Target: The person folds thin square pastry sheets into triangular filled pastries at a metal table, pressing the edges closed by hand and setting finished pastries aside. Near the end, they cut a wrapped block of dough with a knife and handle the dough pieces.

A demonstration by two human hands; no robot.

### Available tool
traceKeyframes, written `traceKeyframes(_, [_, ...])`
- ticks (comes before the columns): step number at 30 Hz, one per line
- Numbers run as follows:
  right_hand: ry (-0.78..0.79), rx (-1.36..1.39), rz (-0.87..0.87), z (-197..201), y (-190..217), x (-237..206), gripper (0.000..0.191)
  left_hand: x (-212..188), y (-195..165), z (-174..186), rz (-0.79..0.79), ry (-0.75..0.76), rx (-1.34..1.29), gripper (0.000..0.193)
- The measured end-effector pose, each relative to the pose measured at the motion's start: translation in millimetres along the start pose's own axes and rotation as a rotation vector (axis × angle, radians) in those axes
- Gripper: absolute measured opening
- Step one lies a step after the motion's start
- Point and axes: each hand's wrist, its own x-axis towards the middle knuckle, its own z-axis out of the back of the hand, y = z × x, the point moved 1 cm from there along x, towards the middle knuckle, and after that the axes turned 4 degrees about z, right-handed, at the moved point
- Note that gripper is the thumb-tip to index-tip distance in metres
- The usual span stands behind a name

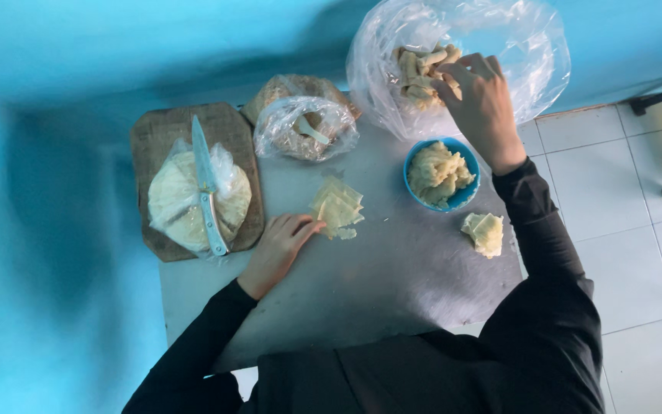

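Your right hand (pixel 483 107) is inside the big clear bag (pixel 530 54) at the far edge of the bench (pixel 377 284), its grip narrowed around one of the pale dough sticks (pixel 421 70) piled there; whether the piece is already lifted free you cannot tell from this view. Your left hand (pixel 279 249) rests flat on the bench with its fingers spread loosely, the fingertips touching the small stack of thin dough squares (pixel 337 207) and holding nothing.

By the look of it you are partway through. The blue bowl (pixel 412 157) between your hands is already heaped with filling, one folded dough parcel (pixel 483 232) lies finished just beside the bowl, and the stack of squares is not yet used up. Plenty of sticks remain in the bag.

Count: one big clear bag, one blue bowl, one parcel, one stack of squares. To the left, one wooden board (pixel 155 130) carries one bagged round of flatbread (pixel 174 201) with one knife (pixel 205 184) lying on top. Behind the squares sits one smaller bag (pixel 281 126) with one spoon (pixel 309 129) in it.
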Motion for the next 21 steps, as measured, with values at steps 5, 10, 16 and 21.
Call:
traceKeyframes(5, [0.046, 0.085, -0.019, 4.3, 52.0, 2.5, 0.015, -7.7, 4.3, 1.0, -0.087, 0.035, 0.12, 0.04])
traceKeyframes(10, [0.221, 0.223, 0.017, -34.4, 113.5, 8.8, 0.023, -14.2, 6.2, 3.3, -0.121, -0.024, 0.121, 0.035])
traceKeyframes(16, [0.318, 0.237, 0.079, -92.1, 150.6, 16.0, 0.04, -20.5, 8.4, 3.2, -0.098, -0.053, 0.111, 0.029])
traceKeyframes(21, [0.346, 0.206, 0.072, -114.1, 151.3, 14.4, 0.04, -23.1, 10.4, 6.6, -0.057, -0.117, 0.019, 0.028])
